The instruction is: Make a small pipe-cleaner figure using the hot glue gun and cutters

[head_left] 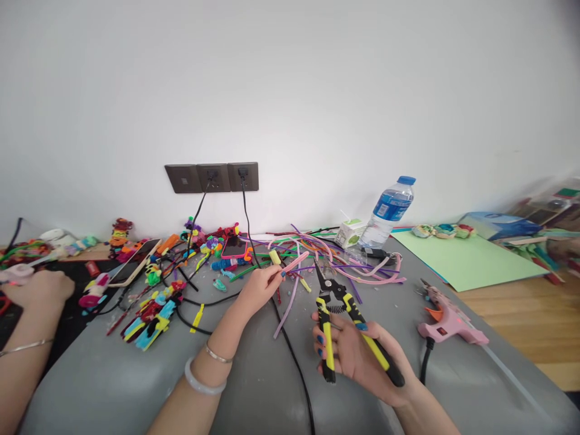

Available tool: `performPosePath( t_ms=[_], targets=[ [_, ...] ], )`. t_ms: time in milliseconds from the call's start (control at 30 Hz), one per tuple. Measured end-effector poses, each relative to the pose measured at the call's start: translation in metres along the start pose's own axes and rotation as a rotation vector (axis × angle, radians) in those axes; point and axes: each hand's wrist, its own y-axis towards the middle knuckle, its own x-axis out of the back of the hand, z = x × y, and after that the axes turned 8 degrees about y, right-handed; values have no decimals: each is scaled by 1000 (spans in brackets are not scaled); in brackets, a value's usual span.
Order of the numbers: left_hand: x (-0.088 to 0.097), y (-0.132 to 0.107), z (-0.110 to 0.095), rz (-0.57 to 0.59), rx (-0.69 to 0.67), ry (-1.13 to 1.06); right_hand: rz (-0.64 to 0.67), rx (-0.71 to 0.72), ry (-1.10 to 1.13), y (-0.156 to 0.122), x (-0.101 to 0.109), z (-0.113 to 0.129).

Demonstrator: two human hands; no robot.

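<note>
My left hand (259,291) is closed, pinching pink pipe cleaner pieces (297,261) between thumb and fingers above the grey table. My right hand (357,356) is wrapped round the handles of wire-cutting pliers (333,296) with black and yellow grips. The pliers' handles are spread apart and their tip points up, just right of the pink pieces. Behind both hands lies a loose heap of pipe cleaners (353,272), mostly pink and purple. A short yellow piece (275,257) is close to my left fingertips.
A pink glue gun (451,326) lies at right, beside green paper (462,260). A water bottle (389,211) and small carton (351,232) stand near the wall. Black cables (294,356) cross the table (263,393). Colourful figures (154,317) and phones (136,263) lie left, near another person's hand (45,290).
</note>
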Motion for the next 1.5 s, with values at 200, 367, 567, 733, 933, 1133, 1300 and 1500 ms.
performPosePath(
  t_ms=[200, 367, 567, 733, 933, 1133, 1300, 1500],
  targets=[
    [2, -1, -2, 23, -23, 5, 22, -41, -2, 7, -7, 1],
    [4, -1, -5, 44, -69, 8, 4, -37, -9, 8, -14, 3],
    [6, -1, -7, 29, -76, 18, -17, -55, -31, 7, -13, 5],
    [8, -1, -11, 70, -97, 24, -34, -17, -34, 8, -10, 1],
    [7, -1, -11, 57, -102, 23, -174, 39, -107, 7, -7, -3],
    [7, -1, -11, 55, -107, 26, -332, 124, -220, 5, -3, -12],
    [6, -2, -11, 48, -94, 44, -273, 123, -148, 8, 3, -12],
    [2, 0, -6, -15, -42, 128, -105, 19, 39, 4, 2, 1]
  ],
)
